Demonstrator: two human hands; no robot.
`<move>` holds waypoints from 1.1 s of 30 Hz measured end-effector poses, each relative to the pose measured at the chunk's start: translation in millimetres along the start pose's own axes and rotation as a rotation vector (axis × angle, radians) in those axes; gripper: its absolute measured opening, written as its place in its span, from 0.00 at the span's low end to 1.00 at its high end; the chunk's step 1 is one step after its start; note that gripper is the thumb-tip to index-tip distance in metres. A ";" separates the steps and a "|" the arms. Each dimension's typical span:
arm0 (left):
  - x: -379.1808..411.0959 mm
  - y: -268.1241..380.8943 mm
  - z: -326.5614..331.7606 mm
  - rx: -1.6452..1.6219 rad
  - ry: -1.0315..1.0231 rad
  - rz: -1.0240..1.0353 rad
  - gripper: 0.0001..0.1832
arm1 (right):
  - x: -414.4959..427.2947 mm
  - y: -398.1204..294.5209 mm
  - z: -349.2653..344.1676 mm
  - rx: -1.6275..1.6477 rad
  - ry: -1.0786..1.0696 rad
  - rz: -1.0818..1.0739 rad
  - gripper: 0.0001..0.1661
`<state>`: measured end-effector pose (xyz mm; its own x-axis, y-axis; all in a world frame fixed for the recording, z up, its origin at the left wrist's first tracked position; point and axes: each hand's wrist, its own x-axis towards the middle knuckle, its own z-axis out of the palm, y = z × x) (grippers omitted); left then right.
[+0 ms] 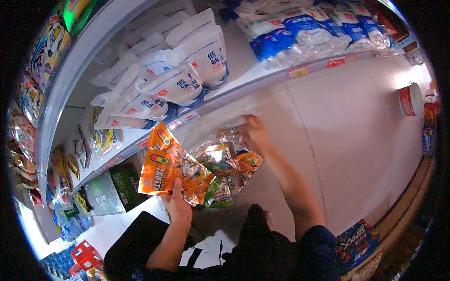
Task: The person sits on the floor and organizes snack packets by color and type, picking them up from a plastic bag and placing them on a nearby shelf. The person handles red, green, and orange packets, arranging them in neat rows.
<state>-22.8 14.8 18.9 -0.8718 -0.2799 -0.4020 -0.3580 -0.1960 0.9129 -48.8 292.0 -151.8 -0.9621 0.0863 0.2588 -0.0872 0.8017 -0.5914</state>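
Note:
My left hand (178, 203) holds several orange snack packets (175, 172) fanned out, with its thumb on the front one. On the floor just right of them lies a heap of snack packets (225, 161), mostly orange and green, some in clear plastic. At the heap's upper right edge is my right hand (253, 128), blurred, its fingers partly curled. Whether it touches a packet or holds one cannot be made out.
White salt pouches (179, 84) stand on the shelf ahead, and blue-and-white bags (302, 28) fill its right part. Below the shelf sits a green beer carton (112, 189). A white bucket (411, 100) stands far right, a blue printed box (358, 242) lower right, and a red crate (86, 254) lower left.

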 end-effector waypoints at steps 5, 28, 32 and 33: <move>-6.9 -14.1 8.4 0.062 -0.036 -0.005 0.24 | -17.4 0.6 -61.1 0.450 0.136 0.777 0.11; -38.1 -80.8 18.4 0.386 -0.828 -0.030 0.26 | -55.2 -171.4 -75.6 1.259 0.395 0.482 0.13; -39.8 -45.2 4.7 0.244 -0.615 -0.347 0.26 | -52.0 -173.4 -73.3 1.749 0.340 0.673 0.11; -36.3 -39.3 -2.3 0.144 -0.568 -0.377 0.26 | -51.3 -168.0 -71.4 1.789 0.318 0.692 0.10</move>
<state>23.7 30.5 -2.6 -0.7048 0.3258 -0.6301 -0.6773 -0.0451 0.7343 33.7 195.2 -11.2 -0.8836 0.3242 -0.3379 -0.0923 -0.8279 -0.5532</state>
